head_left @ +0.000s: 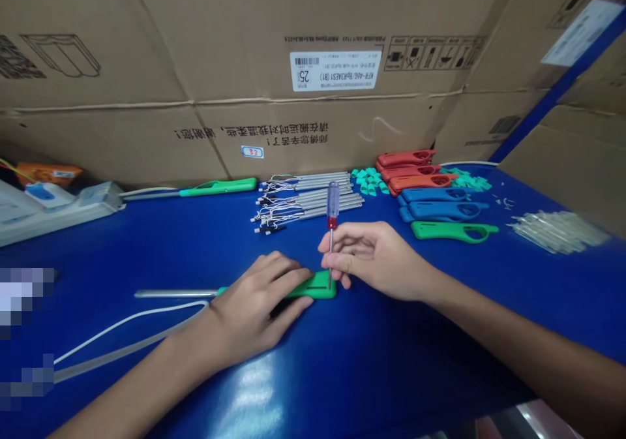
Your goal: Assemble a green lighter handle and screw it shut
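Note:
My left hand (267, 295) lies closed over a green long-nosed lighter (320, 286), holding it flat on the blue table. The lighter's silver tube (176, 293) sticks out to the left from under the hand, and my fingers hide the middle of the body. In my right hand (374, 256), the thumb and fingers pinch the shaft of a small screwdriver (333, 204). It stands nearly upright, with a clear purplish handle on top and a red collar. Its tip points down at the right end of the green body; whether it touches, I cannot tell.
Metal tubes with wires (313, 201) lie behind my hands. Beyond my right hand are teal caps (370, 181) and red (408, 158), blue (440, 211) and green (454, 231) lighter bodies. Clear thin sticks (557, 231) lie far right, a power strip (63, 211) left. Cardboard (244, 54) walls the back.

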Available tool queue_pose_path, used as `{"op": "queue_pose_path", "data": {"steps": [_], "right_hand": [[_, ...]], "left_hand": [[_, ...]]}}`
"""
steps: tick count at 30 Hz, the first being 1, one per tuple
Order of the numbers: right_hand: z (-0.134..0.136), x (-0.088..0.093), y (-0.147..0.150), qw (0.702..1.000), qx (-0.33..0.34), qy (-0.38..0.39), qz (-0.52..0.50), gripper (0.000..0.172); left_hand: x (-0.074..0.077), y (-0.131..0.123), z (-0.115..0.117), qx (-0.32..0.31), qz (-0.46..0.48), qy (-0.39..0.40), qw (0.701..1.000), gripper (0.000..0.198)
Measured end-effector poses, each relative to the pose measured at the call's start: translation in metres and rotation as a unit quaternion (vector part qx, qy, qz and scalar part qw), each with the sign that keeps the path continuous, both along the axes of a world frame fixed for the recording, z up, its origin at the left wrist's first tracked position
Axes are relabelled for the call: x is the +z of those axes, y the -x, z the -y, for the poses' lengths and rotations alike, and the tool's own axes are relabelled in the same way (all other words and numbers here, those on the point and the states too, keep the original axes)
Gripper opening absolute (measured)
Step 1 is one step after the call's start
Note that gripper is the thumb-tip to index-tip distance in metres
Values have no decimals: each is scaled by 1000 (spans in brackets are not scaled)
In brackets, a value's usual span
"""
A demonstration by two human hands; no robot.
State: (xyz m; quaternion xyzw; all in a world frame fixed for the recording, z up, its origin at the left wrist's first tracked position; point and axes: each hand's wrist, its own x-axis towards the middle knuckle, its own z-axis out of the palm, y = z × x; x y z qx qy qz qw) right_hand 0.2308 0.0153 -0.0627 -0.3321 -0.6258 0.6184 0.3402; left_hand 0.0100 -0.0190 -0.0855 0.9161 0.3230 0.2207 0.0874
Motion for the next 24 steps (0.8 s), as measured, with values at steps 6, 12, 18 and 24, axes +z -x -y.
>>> {"op": "queue_pose_path", "data": {"steps": [6, 12, 18, 24], "right_hand": [[1, -8, -2, 993, -30, -99, 48, 2], [2, -7, -3, 988, -22, -135, 69, 4], [4, -3, -5, 974, -10, -198, 113, 6], [3, -3, -7, 961, -16, -240, 136, 6]], "left_hand": [[-6, 4, -2, 7, -3, 2, 1000, 24], [-7, 4, -1, 6, 2, -5, 1000, 25], [-5, 3, 0, 7, -7, 3, 1000, 24], [-4, 3, 0, 8, -11, 13, 1000, 22]]}}
